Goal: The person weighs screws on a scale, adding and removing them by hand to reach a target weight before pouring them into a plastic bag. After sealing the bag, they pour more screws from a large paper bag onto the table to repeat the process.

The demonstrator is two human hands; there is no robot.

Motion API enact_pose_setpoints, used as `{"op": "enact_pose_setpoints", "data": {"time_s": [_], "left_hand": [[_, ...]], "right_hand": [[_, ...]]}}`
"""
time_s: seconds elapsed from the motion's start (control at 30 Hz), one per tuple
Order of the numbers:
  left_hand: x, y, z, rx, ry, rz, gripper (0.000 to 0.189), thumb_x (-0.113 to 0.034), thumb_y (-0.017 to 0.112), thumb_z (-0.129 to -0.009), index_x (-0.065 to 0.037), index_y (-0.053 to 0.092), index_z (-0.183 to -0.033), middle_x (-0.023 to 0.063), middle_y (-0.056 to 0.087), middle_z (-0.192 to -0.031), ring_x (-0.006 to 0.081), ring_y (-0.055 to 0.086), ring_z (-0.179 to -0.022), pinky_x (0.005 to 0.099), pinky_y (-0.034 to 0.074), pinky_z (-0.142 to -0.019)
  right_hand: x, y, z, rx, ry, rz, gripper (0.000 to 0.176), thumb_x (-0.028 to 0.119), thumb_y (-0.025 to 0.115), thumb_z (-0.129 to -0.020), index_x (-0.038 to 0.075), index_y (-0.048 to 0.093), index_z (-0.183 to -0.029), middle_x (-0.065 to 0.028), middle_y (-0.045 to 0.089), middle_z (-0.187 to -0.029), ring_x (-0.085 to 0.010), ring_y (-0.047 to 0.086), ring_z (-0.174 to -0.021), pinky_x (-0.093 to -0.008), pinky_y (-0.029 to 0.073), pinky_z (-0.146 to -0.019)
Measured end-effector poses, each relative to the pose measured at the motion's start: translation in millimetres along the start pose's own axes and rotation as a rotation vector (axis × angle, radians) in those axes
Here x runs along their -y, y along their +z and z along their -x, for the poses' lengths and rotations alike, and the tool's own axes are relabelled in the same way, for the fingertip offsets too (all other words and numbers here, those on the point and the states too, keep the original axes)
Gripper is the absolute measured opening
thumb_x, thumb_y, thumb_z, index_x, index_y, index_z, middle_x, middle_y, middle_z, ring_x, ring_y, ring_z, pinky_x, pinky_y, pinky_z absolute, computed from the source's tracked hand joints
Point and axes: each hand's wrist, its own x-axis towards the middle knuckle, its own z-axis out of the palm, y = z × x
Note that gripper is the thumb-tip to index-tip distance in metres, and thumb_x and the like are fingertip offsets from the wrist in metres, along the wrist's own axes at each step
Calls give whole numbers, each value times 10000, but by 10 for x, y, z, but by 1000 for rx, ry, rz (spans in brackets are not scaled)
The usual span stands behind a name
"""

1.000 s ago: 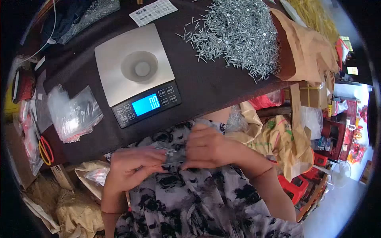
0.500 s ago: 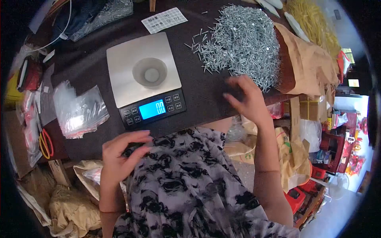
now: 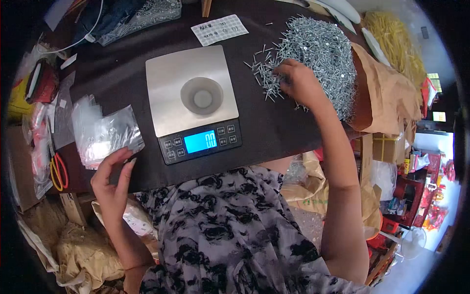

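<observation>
A digital scale (image 3: 161, 105) with a steel plate stands on the dark table, its blue display reading 0.0. On the plate sits a small translucent cup (image 3: 201, 96) that looks empty. My right hand (image 3: 298, 81) is at the left part of a large pile of metal screws (image 3: 328, 59), fingers bent down over them; what its fingertips hold is hidden. My left hand (image 3: 113, 177) hovers at the lower edge of the clear plastic bags (image 3: 107, 132), thumb and forefinger apart with nothing visible between them.
A white label sheet (image 3: 220, 30) lies behind the scale. Brown paper (image 3: 384, 93) borders the pile's right side. Orange-handled scissors (image 3: 59, 171) lie at the far left. At the back left is a bag of screws (image 3: 147, 17). Yellow strands (image 3: 394, 41) sit at the back right.
My right hand has moved up onto the screws. My left hand has shifted left, from in front of the scale to the plastic bags. The view has shifted slightly.
</observation>
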Motion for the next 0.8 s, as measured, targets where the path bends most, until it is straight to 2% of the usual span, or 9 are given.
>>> {"op": "enact_pose_setpoints", "data": {"time_s": [0.1, 0.2, 0.3, 0.33, 0.47, 0.6, 0.7, 0.73, 0.8], "left_hand": [[-11, 2, 1, 7, 15, -20, 250, 36, 655, -820, 37, 636, -1069, 117, 687, -994, 163, 642, -932, 283, 482, -846], [28, -10, 25, -10, 0, -30, 246, 29, 653, -825, 37, 636, -1071, 120, 688, -992, 165, 646, -927, 283, 486, -843], [30, 3, 30, -10, -5, -13, 243, 26, 649, -830, 40, 636, -1072, 124, 689, -989, 169, 650, -923, 285, 490, -839], [45, 18, 37, -8, -10, -4, 242, 27, 647, -831, 41, 636, -1072, 125, 689, -987, 170, 652, -922, 285, 491, -838], [23, 57, 37, -5, 5, -20, 236, 31, 641, -833, 42, 641, -1068, 128, 690, -974, 173, 659, -909, 286, 497, -829], [-2, 80, 18, -7, 22, -19, 233, 28, 644, -831, 37, 646, -1064, 130, 692, -958, 173, 663, -895, 284, 502, -816], [-19, 97, 7, -11, 36, -28, 232, 24, 648, -829, 31, 649, -1061, 130, 694, -951, 169, 664, -891, 281, 503, -810], [-20, 112, 4, -10, 40, -27, 232, 23, 649, -828, 30, 650, -1059, 130, 695, -950, 169, 664, -890, 280, 503, -809], [-26, 159, 0, -20, 35, -6, 225, 14, 657, -824, 22, 655, -1049, 130, 696, -947, 178, 669, -885, 279, 503, -806]], "right_hand": [[-75, -27, -66, -79, 0, -146, 253, 28, 686, -693, 57, 692, -944, -130, 651, -1013, -308, 638, -898, -382, 518, -797], [-73, -116, -71, -163, 107, -309, 214, 64, 702, -737, 61, 712, -951, -117, 685, -893, -236, 665, -791, -330, 527, -719], [4, -221, -85, -52, 368, -414, 197, 91, 708, -773, 71, 725, -968, -95, 695, -779, -149, 653, -686, -287, 513, -647], [-70, -172, -79, -83, 331, -517, 195, 102, 716, -778, 61, 727, -968, -66, 681, -706, -99, 613, -634, -268, 487, -611], [-50, -216, -109, -124, 374, -504, 197, 119, 735, -768, 42, 730, -950, -37, 676, -722, -77, 544, -594, -240, 449, -585], [144, -359, -185, -73, 366, -562, 184, 57, 715, -779, 10, 718, -957, -56, 709, -890, -81, 631, -740, -218, 502, -694], [534, -451, -238, -81, 175, -711, 174, 94, 730, -771, 48, 733, -939, -47, 711, -852, -65, 611, -708, -226, 490, -648], [651, -443, -273, -48, 88, -787, 178, 87, 722, -770, 43, 728, -943, -71, 717, -912, -92, 648, -775, -247, 520, -720], [936, -398, -328, -10, -30, -762, 185, 84, 716, -769, 40, 723, -948, -84, 716, -917, -116, 663, -800, -263, 528, -744]]}}
